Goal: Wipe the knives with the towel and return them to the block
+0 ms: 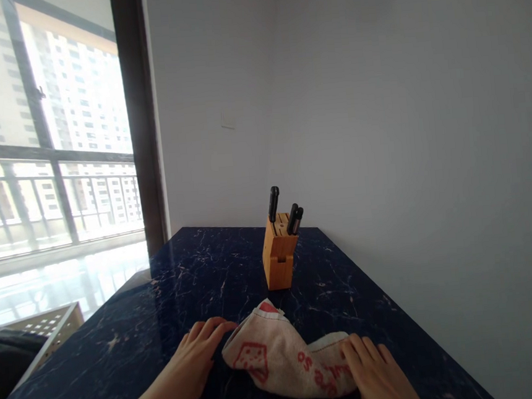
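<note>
Cupping the towel (280, 360), the left hand (190, 364) and right hand (377, 373) rest with fingers (358, 350) spread, not pinching. Uneven pressure could slide it across the glossy desk (348, 291).

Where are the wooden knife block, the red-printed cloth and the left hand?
Wooden knife block (278, 262): head view, on its front face.
Red-printed cloth (273, 354): head view, on its folded middle.
Left hand (191, 362): head view, on its back.
</note>
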The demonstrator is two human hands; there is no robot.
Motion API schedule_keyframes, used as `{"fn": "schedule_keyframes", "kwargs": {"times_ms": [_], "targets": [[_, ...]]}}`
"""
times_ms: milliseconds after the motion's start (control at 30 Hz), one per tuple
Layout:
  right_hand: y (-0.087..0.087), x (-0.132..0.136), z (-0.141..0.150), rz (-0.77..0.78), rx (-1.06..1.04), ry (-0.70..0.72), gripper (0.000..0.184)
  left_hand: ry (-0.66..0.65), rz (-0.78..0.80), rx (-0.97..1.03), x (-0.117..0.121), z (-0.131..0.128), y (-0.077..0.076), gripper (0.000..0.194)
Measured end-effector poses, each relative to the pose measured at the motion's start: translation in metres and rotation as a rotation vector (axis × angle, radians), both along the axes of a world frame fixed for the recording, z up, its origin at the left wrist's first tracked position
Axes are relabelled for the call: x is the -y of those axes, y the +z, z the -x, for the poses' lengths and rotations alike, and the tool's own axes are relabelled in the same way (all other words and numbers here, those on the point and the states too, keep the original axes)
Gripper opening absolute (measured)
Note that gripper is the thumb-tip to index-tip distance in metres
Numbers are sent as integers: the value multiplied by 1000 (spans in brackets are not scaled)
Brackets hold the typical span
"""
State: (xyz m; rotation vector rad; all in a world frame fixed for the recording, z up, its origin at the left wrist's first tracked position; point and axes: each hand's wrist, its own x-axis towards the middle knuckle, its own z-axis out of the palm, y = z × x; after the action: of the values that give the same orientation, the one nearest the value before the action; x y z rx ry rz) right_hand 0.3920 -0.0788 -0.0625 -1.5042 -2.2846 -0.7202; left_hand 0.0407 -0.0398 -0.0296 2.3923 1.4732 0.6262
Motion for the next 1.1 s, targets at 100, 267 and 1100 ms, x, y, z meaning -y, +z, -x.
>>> {"fn": "schedule_keyframes", "kwargs": {"times_ms": [100,267,1100], "targets": [[-6,0,0,-93,36,17,42,-34,-11,-97,4,-10,8,58],[11,1,10,-42,91,48,22,-47,26,-81,4,-24,13,40],[94,-35,-7,1102,-1090,94,21,-46,570,1008,2,4,61,20]]}}
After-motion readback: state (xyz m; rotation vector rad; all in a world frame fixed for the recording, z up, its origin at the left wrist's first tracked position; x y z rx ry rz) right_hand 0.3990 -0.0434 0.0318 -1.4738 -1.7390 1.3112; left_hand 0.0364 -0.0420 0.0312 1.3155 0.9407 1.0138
